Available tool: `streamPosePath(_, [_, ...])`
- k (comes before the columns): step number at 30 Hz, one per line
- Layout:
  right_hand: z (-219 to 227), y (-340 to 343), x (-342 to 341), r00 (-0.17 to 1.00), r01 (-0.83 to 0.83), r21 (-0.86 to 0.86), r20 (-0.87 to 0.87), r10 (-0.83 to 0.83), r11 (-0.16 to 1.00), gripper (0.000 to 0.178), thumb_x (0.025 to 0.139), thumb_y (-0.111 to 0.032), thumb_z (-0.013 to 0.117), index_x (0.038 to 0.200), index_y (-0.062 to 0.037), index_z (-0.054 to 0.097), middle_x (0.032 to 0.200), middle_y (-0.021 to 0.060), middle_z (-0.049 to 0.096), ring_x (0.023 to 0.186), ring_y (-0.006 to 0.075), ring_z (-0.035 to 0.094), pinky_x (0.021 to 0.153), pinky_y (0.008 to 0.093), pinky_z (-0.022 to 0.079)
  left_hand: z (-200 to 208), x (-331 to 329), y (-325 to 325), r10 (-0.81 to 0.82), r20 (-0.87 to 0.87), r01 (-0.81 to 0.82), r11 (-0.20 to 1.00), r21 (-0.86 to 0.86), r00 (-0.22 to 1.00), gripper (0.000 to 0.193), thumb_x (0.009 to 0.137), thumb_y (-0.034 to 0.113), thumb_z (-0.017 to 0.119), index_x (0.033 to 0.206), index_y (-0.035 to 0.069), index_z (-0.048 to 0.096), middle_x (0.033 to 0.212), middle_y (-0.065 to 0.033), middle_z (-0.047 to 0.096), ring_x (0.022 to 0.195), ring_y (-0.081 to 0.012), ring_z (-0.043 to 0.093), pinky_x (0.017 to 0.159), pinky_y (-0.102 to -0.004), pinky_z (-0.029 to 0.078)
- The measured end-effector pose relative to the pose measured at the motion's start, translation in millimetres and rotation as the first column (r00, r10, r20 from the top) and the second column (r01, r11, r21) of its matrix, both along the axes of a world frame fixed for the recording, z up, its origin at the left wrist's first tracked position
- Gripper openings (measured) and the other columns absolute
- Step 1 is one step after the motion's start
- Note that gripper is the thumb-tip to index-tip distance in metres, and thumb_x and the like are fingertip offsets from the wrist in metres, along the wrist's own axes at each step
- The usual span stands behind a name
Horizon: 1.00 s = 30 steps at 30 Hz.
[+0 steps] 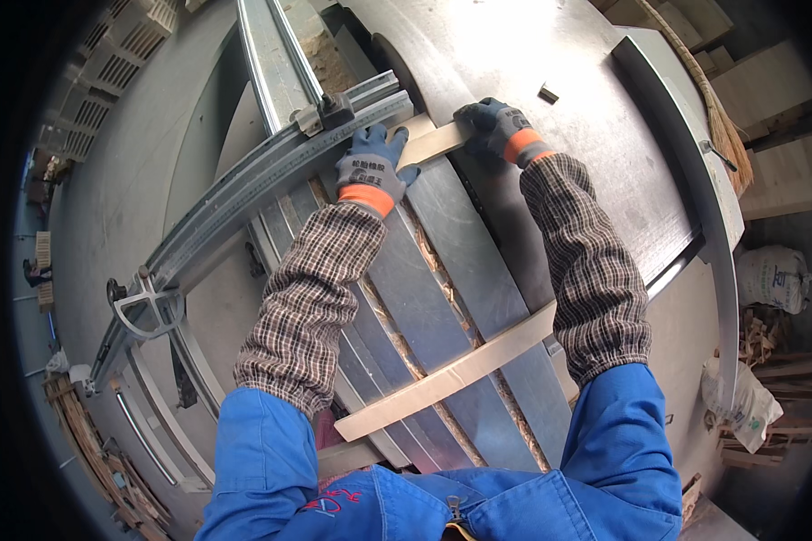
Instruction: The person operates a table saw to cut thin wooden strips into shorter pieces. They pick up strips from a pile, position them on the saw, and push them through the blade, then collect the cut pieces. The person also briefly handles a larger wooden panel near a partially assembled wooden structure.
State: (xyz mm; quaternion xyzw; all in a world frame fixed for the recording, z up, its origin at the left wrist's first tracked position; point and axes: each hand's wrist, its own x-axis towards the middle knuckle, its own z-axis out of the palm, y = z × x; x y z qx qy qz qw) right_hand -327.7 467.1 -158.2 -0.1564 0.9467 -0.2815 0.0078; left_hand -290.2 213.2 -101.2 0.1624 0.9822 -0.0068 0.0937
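A short, pale wood strip (436, 144) lies across the metal saw table, near the long metal fence (284, 167). My left hand (370, 169), in a grey-and-blue glove with an orange cuff, grips its left end between thumb and fingers, close against the fence. The strip's right end is in my right hand (498, 132), gloved alike, with its fingers closed and partly hidden. Just behind the strip another bit of pale wood (415, 126) shows by the fence. Nearer my body, a longer wood strip (451, 374) rests slantwise across the table between my forearms.
A dark clamp block (336, 110) sits on the fence. On the table's far right lies a small offcut (549, 93). A curved metal rail (686, 153) bounds the right side, with a straw broom (735, 153) beyond it. White sacks (774, 278) and scrap wood stand lower right.
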Motion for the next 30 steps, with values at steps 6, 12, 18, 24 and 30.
streamPosePath(6, [1.3, -3.5, 2.2, 0.999, 0.037, 0.020, 0.011, -0.037, 0.999, 0.056, 0.064, -0.020, 0.083, 0.118, -0.0221, 0.067, 0.116, 0.0113, 0.062, 0.110, 0.0339, 0.060, 0.094, 0.0417, 0.050, 11.0, -13.4, -6.0, -0.036, 0.062, 0.038, 0.999, -0.031, 0.997, 0.073, 0.078, 0.059, 0.069, 0.141, 0.029, 0.048, 0.136, -0.0082, 0.049, 0.131, -0.0290, 0.045, 0.107, -0.0435, 0.041])
streamPosePath(12, [6.6, -4.2, 3.3, 1.000, 0.018, 0.056, 0.007, -0.018, 0.998, 0.056, 0.068, -0.023, 0.083, 0.122, -0.0237, 0.064, 0.118, 0.0106, 0.061, 0.111, 0.0324, 0.060, 0.095, 0.0418, 0.050, 25.7, -24.9, -8.1, -0.198, 0.129, 0.225, 0.940, -0.256, 0.972, 0.084, 0.076, 0.064, 0.065, 0.147, 0.027, 0.040, 0.144, -0.0077, 0.044, 0.128, -0.0282, 0.049, 0.104, -0.0425, 0.045])
streamPosePath(18, [0.8, 0.2, 3.5, 0.999, 0.040, 0.036, 0.020, -0.041, 0.999, 0.057, 0.068, -0.026, 0.081, 0.122, -0.0233, 0.064, 0.116, 0.0089, 0.062, 0.113, 0.0309, 0.058, 0.097, 0.0409, 0.047, 24.9, -45.7, -27.2, -0.389, 0.157, 0.417, 0.881, -0.225, 0.908, 0.061, 0.091, 0.048, 0.055, 0.146, 0.025, 0.042, 0.143, -0.0049, 0.047, 0.128, -0.0267, 0.050, 0.106, -0.0407, 0.044])
streamPosePath(24, [2.3, -6.9, 3.3, 0.999, 0.049, 0.061, -0.019, -0.048, 0.997, 0.056, 0.065, -0.028, 0.083, 0.118, -0.0260, 0.066, 0.114, 0.0069, 0.063, 0.109, 0.0295, 0.060, 0.095, 0.0400, 0.049, 22.6, -70.7, -37.1, -0.481, 0.210, 0.509, 0.854, -0.107, 0.851, 0.038, 0.096, 0.027, 0.050, 0.134, 0.022, 0.056, 0.133, -0.0013, 0.055, 0.115, -0.0250, 0.059, 0.097, -0.0378, 0.049])
streamPosePath(30, [-0.8, -4.0, 1.8, 0.999, 0.040, 0.016, -0.009, -0.040, 0.999, 0.057, 0.066, -0.028, 0.084, 0.120, -0.0262, 0.066, 0.113, 0.0066, 0.063, 0.109, 0.0292, 0.060, 0.095, 0.0407, 0.049, 35.2, -64.4, -29.4, -0.394, 0.278, 0.443, 0.885, -0.144, 0.876, 0.046, 0.095, 0.042, 0.051, 0.136, 0.024, 0.055, 0.138, 0.0021, 0.052, 0.119, -0.0231, 0.057, 0.100, -0.0414, 0.047])
